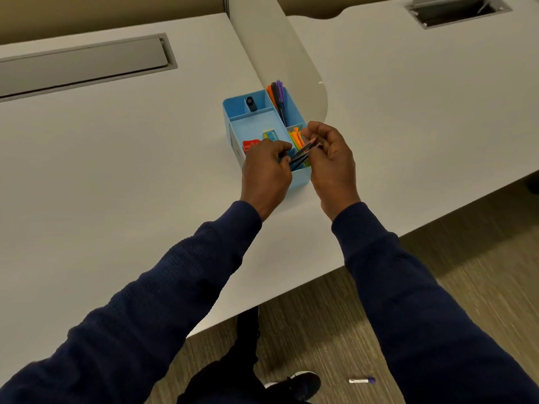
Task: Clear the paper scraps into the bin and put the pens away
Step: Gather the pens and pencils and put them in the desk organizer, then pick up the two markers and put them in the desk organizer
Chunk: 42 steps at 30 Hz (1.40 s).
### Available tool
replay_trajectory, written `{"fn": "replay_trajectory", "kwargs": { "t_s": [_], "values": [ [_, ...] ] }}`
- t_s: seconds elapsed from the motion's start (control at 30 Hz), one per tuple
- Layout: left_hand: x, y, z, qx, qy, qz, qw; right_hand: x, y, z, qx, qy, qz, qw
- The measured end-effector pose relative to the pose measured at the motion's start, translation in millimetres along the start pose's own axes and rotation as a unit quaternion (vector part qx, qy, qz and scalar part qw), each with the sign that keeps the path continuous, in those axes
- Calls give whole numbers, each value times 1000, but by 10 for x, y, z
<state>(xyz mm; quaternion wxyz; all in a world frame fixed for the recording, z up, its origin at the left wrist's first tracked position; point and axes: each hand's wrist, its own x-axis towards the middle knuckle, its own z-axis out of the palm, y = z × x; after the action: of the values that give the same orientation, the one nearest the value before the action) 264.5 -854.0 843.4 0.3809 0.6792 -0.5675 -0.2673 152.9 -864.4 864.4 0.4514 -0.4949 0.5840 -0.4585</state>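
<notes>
A light blue desk organiser (pixel 256 118) stands on the white desk (pixel 116 170). Its far right compartment holds orange, black and purple pens (pixel 277 97). Right above the organiser's near end, my left hand (pixel 267 173) and my right hand (pixel 331 161) together hold a small bundle of dark pens (pixel 302 154). The left hand pinches one end and the right fingers close on the other. A white marker with a purple cap (pixel 361 380) lies on the carpet below the desk. No paper scraps or bin are visible.
The organiser also holds a red item (pixel 250 144), a blue-and-white eraser (pixel 271 135), bright orange and yellow sticks (pixel 296 138) and a black clip (pixel 250 102). A white divider panel (pixel 280 53) rises behind it. Cable trays (pixel 84 65) are set into both desks. My shoe (pixel 300 384) is on the carpet.
</notes>
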Motion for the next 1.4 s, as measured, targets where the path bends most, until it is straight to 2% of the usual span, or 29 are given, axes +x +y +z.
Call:
{"fn": "replay_trajectory", "kwargs": {
  "t_s": [0.13,0.47,0.6,0.83,1.0,1.17,1.4],
  "values": [
    [-31,-20,-1,-12,-6,5,1000,-68,49,-93,-53,39,-25,998],
    [-307,251,70,-30,-5,84,996,-366,145,-506,-47,102,-7,994],
    [-559,440,226,-26,-27,118,992,-695,228,-826,-39,130,-2,991],
    [-1440,736,697,-30,-133,180,974,-1677,475,-1546,-40,204,22,978],
    [-2407,829,1036,13,-243,225,944,-2759,845,-2160,-57,275,85,956],
    [-3395,845,1409,53,-338,245,907,-4018,1304,-2786,-86,377,145,911],
    [-4448,883,2067,110,-435,248,859,-5215,1908,-3513,-50,470,259,842]
  ]
}}
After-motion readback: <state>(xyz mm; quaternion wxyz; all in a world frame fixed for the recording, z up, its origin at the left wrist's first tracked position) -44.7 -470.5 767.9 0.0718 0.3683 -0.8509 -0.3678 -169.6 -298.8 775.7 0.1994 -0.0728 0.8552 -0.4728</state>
